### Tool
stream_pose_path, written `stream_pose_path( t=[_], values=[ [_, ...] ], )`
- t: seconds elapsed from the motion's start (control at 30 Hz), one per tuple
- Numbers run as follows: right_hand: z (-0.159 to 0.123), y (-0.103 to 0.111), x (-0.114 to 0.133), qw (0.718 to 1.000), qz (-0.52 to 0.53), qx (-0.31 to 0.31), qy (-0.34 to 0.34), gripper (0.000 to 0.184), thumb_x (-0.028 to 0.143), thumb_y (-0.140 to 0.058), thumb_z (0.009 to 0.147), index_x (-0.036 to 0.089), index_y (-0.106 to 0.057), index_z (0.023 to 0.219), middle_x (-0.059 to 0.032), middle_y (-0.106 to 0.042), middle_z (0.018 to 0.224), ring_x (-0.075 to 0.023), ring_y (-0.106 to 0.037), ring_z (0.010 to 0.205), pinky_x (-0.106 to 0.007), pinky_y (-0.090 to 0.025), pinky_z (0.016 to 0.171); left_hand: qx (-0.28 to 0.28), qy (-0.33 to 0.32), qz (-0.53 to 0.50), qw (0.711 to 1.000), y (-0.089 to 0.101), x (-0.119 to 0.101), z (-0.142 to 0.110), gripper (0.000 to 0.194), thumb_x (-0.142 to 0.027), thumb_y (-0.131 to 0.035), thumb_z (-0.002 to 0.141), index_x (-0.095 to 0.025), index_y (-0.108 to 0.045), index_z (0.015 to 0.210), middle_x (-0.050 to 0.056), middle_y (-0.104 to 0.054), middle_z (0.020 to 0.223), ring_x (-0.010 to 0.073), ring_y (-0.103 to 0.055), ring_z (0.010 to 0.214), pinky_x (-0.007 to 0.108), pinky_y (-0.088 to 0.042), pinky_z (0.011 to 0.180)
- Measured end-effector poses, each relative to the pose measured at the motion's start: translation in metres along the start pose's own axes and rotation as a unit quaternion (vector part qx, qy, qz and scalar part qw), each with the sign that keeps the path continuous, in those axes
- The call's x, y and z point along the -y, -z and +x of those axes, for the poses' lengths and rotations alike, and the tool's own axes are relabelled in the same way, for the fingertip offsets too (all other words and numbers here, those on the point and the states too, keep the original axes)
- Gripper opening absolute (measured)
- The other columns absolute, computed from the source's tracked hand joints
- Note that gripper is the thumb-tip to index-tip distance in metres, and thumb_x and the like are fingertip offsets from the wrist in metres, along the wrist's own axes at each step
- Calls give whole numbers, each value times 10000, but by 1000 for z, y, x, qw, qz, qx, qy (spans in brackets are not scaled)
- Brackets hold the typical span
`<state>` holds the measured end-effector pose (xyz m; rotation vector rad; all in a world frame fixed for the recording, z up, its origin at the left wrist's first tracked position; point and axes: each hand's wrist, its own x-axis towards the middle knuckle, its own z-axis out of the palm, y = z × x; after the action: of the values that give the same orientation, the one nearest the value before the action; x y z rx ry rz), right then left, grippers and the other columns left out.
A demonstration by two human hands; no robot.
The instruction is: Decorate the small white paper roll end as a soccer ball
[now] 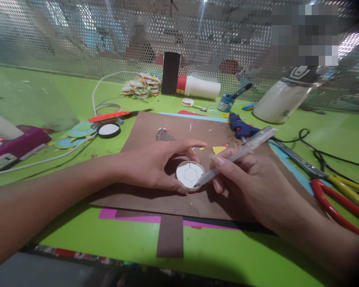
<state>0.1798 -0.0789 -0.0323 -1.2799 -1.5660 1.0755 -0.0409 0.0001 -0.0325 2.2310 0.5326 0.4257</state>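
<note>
A small round white disc [188,174] with a hexagon drawn in dark lines rests on the brown paper sheet [143,135]. Curled around its left side, my left hand [158,163] grips the disc by its edge between thumb and fingers. My right hand [245,175] is closed on a clear-barrelled pen [242,151]. The pen's tip touches the disc's lower right part, near the rim. Beyond my hands, small yellow paper scraps [219,150] and a grey patterned piece [164,134] lie on the brown sheet.
A blue glue gun [242,126] and large scissors [326,175] lie to the right. Behind stand a phone [171,73], stacked paper cups [203,87], a paint jar [226,103] and a bottle [283,97]. A craft knife [109,116] and a purple power strip [20,147] are at left.
</note>
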Motion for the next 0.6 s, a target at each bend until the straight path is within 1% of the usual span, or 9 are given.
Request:
stream_pose_path(
  t=[0.17,0.33,0.6],
  values=[
    [0,1,-4,1000,24,5,-18,480,470,-630,977,195,-642,584,11,-636,565,-106,-565,567,-261,-462,628,3,0,2,1000,0,-1,0,859,-267,-805,792,-222,-386,1540,85,-669,1317,240,-628,1238,364,-471,1072],
    [0,-1,-4,998,57,-7,-11,459,499,-659,951,190,-647,612,10,-622,595,-104,-562,577,-251,-471,616,1,7,13,1000,1,-2,1,862,-302,-814,784,-237,-394,1534,80,-674,1327,260,-636,1225,374,-491,1040],
    [0,-3,-3,999,47,-16,-9,459,511,-662,949,185,-652,627,13,-628,609,-93,-558,585,-231,-463,607,5,8,17,1000,1,-2,0,865,-297,-808,792,-216,-383,1541,90,-667,1336,250,-636,1219,357,-489,1032]
  ],
)
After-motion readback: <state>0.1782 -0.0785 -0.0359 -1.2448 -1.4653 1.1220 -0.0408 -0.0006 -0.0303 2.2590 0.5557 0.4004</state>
